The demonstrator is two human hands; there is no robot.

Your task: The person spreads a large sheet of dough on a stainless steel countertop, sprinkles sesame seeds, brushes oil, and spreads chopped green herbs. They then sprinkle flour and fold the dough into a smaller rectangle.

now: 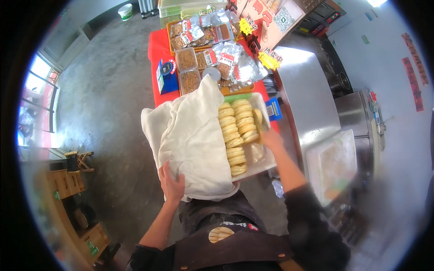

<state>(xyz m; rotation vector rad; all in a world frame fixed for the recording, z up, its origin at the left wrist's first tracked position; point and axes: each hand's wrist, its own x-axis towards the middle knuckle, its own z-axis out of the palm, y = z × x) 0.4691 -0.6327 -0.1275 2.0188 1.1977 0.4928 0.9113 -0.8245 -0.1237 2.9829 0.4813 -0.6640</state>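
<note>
A white tray (267, 163) in front of me holds rows of round, flat, pale-yellow breads (244, 118) standing on edge. A cream cloth (190, 135) covers the tray's left part and hangs over its near edge. On the cloth's near left side lies my left hand (172, 184), thumb and fingers apart. My right hand (271, 139) is at the tray's right side, beside the short right-hand row of breads. It is blurred, and its fingers are hard to make out. Bare tray bottom shows near the right row's front end.
Beyond the tray, a red-covered table (158, 47) bears clear tubs (190, 81) and packed bags (226, 58). A steel counter (307, 90) runs along the right, with a white foam box (332, 165) nearer me. Wooden drawers (65, 183) stand at left.
</note>
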